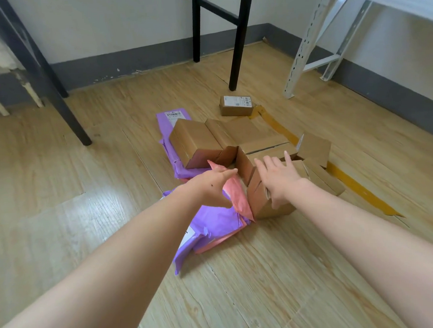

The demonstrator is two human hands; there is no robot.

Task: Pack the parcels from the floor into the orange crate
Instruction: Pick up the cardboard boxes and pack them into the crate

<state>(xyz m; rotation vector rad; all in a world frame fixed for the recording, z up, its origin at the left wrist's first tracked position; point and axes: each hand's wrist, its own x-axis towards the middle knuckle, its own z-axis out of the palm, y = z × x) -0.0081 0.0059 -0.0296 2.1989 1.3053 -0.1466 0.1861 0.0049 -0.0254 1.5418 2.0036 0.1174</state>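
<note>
Cardboard box (283,210) | under right hand (278,179) fingers (269,164) | pink mailer (239,196) under left hand (209,186)

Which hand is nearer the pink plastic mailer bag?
Left. The left hand lies over the pink plastic mailer bag; the right hand is over a brown cardboard box beside it.

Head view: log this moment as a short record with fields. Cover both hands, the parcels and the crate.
left hand: fingers straight, over the pink bag
right hand: fingers spread, flat on a cardboard box
boxes: cluster on the floor; one labelled box apart, near the black leg
purple bags: on the floor, partly under boxes and the pink bag
orange crate: not in view
</note>
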